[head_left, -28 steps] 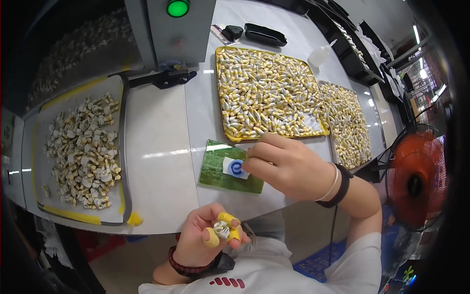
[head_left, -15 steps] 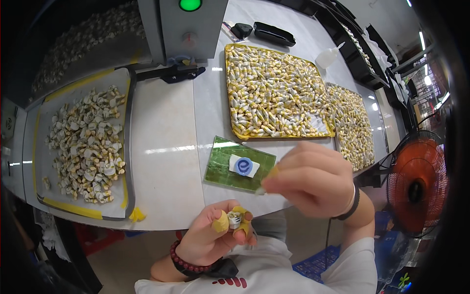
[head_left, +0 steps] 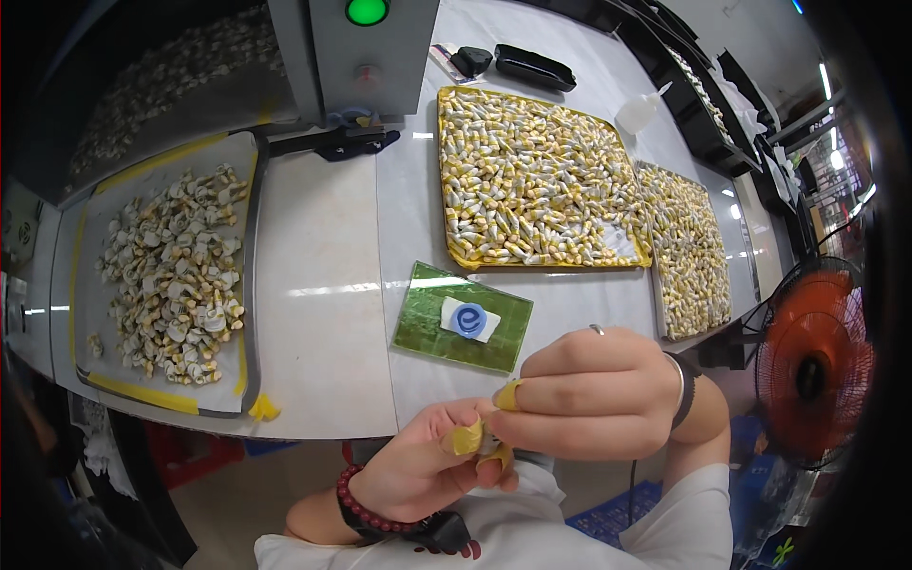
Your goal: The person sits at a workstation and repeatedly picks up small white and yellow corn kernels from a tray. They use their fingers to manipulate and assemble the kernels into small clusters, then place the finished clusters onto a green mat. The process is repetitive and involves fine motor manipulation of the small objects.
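My left hand is closed, its fingers wrapped with yellow tape, around a small white piece with dark stripes, mostly hidden now behind the fingers. Right over it, my right hand pinches with thumb and fingertips at the piece. Whatever sits between those right fingertips is hidden. Just beyond both hands lies a green glass plate on the table. On the plate, a round blue lump with a dark swirl rests on a white patch.
A yellow-edged tray full of small white-and-yellow pieces lies ahead, another filled tray beside it. At left, a lined tray carries white pieces near a grey machine with a green light. A white bottle and orange fan are at right.
My right hand has come down and left from above the plate's right corner to meet my left hand. The left hand has shifted slightly right, and its piece is now mostly covered.
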A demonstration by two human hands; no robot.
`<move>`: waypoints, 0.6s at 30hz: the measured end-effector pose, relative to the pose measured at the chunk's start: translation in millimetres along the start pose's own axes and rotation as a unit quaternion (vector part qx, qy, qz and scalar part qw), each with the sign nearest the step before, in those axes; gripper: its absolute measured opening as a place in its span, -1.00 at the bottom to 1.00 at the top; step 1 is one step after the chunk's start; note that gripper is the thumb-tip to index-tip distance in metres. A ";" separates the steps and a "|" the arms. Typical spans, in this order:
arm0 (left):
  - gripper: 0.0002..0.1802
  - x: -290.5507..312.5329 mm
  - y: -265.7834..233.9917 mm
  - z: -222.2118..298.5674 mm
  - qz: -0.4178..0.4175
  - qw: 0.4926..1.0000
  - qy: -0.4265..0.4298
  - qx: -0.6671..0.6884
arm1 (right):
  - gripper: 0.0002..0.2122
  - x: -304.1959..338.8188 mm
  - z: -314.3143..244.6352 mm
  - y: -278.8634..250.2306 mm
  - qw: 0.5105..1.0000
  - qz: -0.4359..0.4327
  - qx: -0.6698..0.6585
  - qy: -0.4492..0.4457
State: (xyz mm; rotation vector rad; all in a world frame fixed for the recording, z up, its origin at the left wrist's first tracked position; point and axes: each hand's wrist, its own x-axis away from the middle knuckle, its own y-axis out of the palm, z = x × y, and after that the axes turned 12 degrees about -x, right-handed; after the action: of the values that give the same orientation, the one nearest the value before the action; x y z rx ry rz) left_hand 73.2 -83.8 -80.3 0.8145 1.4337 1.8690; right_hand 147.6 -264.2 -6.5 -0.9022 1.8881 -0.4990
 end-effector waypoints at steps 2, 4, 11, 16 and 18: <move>-0.63 -4.5 0.9 0.6 0.008 1.000 -0.008 -0.013 | -0.80 2.4 2.4 -3.2 1.000 0.000 -0.007 0.006; -0.64 -4.6 4.2 2.9 0.006 1.000 -0.009 -0.017 | -0.80 2.7 2.1 -2.8 1.000 0.001 -0.011 0.010; -0.79 -28.0 -3.6 -28.9 -0.012 0.995 0.058 -0.081 | -0.95 8.7 -24.4 -2.9 0.992 0.017 0.098 0.078; -0.73 -37.6 4.1 -19.0 -0.048 0.984 0.108 -0.136 | -0.86 -7.4 -53.6 -13.2 0.990 -0.011 0.084 0.110; -0.74 -27.4 7.9 -18.7 -0.002 0.970 0.133 -0.202 | -0.85 -12.9 -64.2 -11.2 0.989 -0.018 0.094 0.115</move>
State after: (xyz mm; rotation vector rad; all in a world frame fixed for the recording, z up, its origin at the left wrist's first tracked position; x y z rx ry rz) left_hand 74.2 -117.8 -79.2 0.3728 1.1383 2.2300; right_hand 98.6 -263.8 38.4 -0.7817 1.9935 -0.8188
